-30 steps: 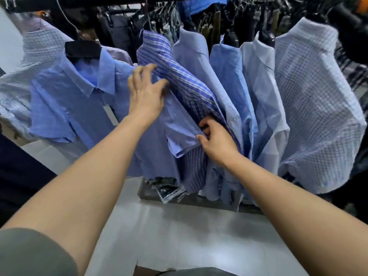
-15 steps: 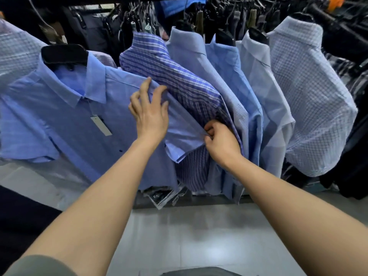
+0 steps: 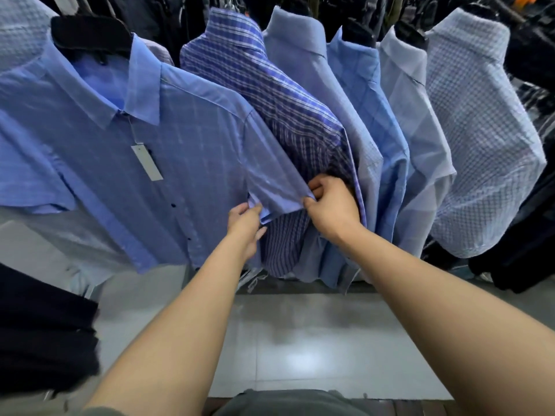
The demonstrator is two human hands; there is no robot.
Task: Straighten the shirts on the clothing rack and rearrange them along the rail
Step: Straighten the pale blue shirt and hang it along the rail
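A row of blue shirts hangs on black hangers; the rail itself is out of view. The nearest one, a plain blue short-sleeved shirt (image 3: 180, 151) with a white tag, faces me. Its sleeve hem (image 3: 279, 202) is stretched between both hands. My left hand (image 3: 244, 226) pinches the hem's left end. My right hand (image 3: 330, 205) pinches its right end, fingers curled against the dark blue striped shirt (image 3: 288, 115) behind it. Further right hang three pale blue shirts (image 3: 369, 121) and a fine-checked shirt (image 3: 480, 139).
Dark garments (image 3: 39, 331) hang at the lower left, more dark clothes (image 3: 522, 250) at the right and along the back. Grey tiled floor (image 3: 300, 340) lies below the shirts. A black hanger (image 3: 90, 34) shows at the plain shirt's collar.
My left hand dropped from the plain shirt's shoulder down to the sleeve hem and took hold of it. My right hand stayed at the hem. The view moved closer.
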